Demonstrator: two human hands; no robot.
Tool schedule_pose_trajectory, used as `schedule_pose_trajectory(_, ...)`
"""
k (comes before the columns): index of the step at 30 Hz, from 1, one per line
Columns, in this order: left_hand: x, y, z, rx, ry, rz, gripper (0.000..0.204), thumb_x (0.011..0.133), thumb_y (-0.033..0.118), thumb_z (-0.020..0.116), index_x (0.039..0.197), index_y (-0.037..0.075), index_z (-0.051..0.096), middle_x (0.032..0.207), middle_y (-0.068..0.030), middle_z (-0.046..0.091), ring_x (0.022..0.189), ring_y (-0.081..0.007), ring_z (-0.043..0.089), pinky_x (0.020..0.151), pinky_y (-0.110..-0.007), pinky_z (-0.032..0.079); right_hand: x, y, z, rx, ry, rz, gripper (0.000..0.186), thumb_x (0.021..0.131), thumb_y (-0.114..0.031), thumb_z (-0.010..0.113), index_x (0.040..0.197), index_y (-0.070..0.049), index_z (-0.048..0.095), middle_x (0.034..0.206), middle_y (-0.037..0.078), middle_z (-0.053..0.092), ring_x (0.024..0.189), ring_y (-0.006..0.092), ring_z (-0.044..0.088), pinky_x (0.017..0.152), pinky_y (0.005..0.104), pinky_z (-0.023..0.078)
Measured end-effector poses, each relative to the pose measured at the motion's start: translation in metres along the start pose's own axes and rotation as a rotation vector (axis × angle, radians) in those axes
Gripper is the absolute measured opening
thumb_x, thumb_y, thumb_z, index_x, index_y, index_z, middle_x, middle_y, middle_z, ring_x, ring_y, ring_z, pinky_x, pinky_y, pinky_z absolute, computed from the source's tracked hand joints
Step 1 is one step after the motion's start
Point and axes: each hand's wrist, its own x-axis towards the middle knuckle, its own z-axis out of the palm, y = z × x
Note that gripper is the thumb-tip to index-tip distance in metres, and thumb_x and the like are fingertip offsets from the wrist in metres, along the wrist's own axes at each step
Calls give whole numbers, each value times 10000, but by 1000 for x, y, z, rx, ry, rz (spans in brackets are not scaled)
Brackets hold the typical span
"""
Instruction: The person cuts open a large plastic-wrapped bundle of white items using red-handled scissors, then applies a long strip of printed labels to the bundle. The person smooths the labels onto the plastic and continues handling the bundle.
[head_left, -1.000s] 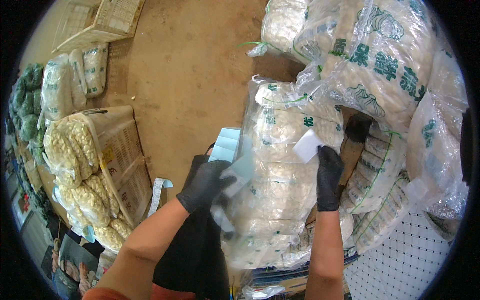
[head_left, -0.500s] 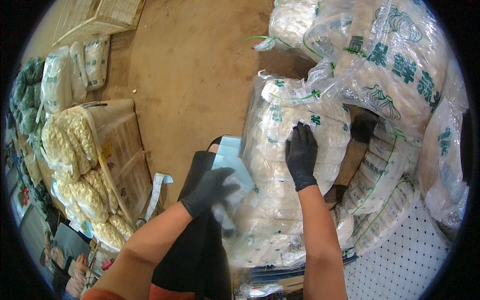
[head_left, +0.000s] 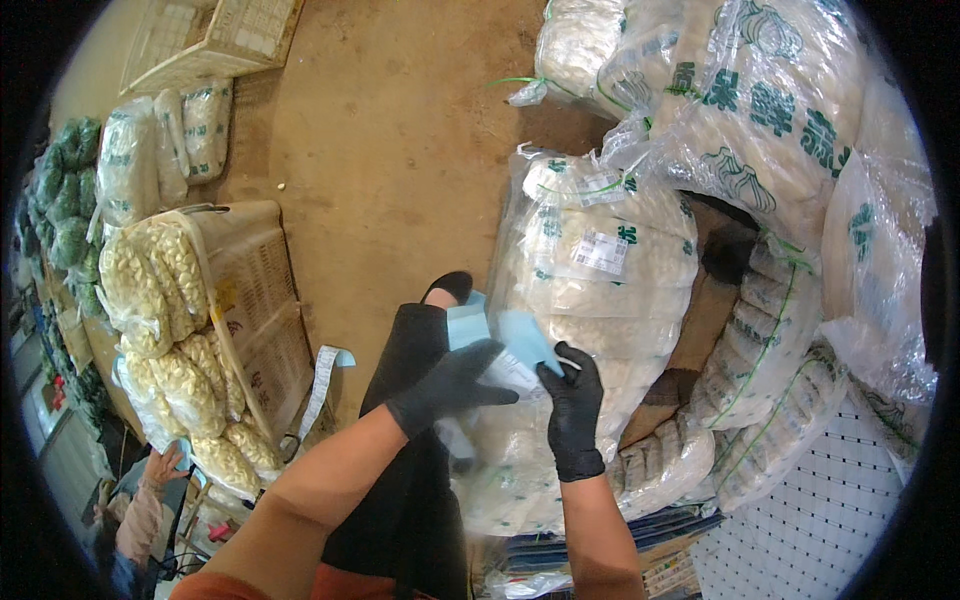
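A strip of light-blue backing paper with white labels (head_left: 527,338) bends between my black-gloved hands. My left hand (head_left: 450,383) is closed on the strip, over my dark-clothed leg. With thumb and forefinger, my right hand (head_left: 576,405) pinches the strip's right end. Below both hands lies a large clear plastic bag (head_left: 640,325) with green print, packed with pale bundles. A white printed label (head_left: 601,253) is stuck on its upper part, and another label (head_left: 600,188) sits near the bag's tied far end.
Larger filled bags (head_left: 770,130) are piled at the far right, with tied bundles (head_left: 760,335) beside them. On the left stands a crate (head_left: 255,300) with bagged peeled garlic cloves (head_left: 165,285). A label strip (head_left: 320,390) hangs by it. Another person's hand (head_left: 163,465) shows lower left.
My right hand has left the label on the bag, uncovering it, and come back to pinch the strip. The left hand has shifted slightly right with the strip.
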Motion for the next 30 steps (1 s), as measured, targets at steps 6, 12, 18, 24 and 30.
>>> schedule_pose_trajectory(6, -2, -11, -1, -14, -146, -67, 333, 706, 267, 664, 915, 18, 591, 808, -129, 603, 741, -201, 569, 698, -294, 440, 7, -14, -8, 306, 39, 284, 373, 711, 20, 609, 1057, 6, 472, 953, 101, 559, 852, 154, 533, 737, 262, 436)
schedule_pose_trajectory(12, -3, -4, -2, 75, -40, -43, 306, 712, 274, 657, 859, 11, 601, 740, -135, 601, 661, -202, 563, 640, -303, 441, -2, -29, -12, -545, 164, -364, 320, 700, -17, 637, 994, -2, 512, 893, 121, 557, 848, 239, 519, 744, 309, 413)
schedule_pose_trajectory(18, -1, 13, -5, 172, 27, -166, 317, 709, 270, 667, 871, 5, 604, 728, -127, 601, 634, -195, 562, 611, -311, 442, -6, -52, 2, -730, 29, -496, 347, 681, -20, 642, 1007, -23, 523, 936, 120, 551, 856, 245, 523, 765, 330, 406)
schedule_pose_trajectory(24, -4, 13, -6, -86, -114, 4, 337, 704, 271, 671, 859, -18, 594, 739, -151, 600, 676, -200, 576, 611, -320, 437, -5, -15, 4, 266, -16, 344, 498, 716, -11, 625, 1163, -21, 406, 969, 121, 528, 877, 175, 510, 742, 255, 421)
schedule_pose_trajectory(30, -10, 5, -3, 140, 26, -9, 305, 698, 224, 676, 867, -16, 591, 800, -168, 608, 712, -239, 584, 661, -318, 454, -3, -25, 3, -368, 107, -186, 459, 677, 4, 645, 1098, -47, 470, 964, 96, 545, 862, 195, 516, 698, 285, 421)
